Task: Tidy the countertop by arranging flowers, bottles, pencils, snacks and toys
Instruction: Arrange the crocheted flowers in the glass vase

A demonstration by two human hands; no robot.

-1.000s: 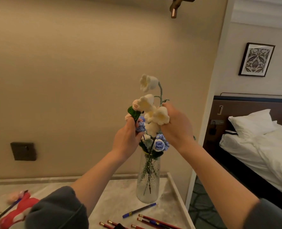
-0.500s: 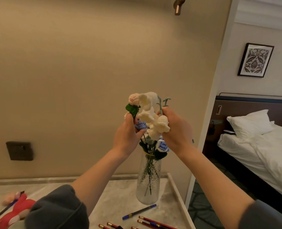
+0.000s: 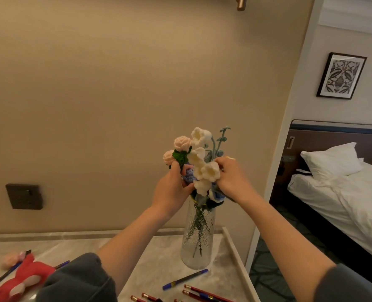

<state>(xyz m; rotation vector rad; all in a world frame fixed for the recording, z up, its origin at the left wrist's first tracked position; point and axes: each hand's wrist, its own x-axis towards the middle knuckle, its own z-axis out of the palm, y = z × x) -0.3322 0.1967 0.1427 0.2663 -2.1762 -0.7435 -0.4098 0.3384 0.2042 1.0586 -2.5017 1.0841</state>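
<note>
Gripping flowers above vase; left hand fingers clamped; right hand fingers pinching.

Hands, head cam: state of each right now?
Left hand: closed on the flowers, gripping near the pink blooms, above the glass vase.
Right hand: closed on the flowers, fingers pinching the white blooms.

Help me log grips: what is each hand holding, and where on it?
Both hold the flowers standing in the vase: the left hand by the pink blooms' green leaves, the right hand at the cream blooms.
</note>
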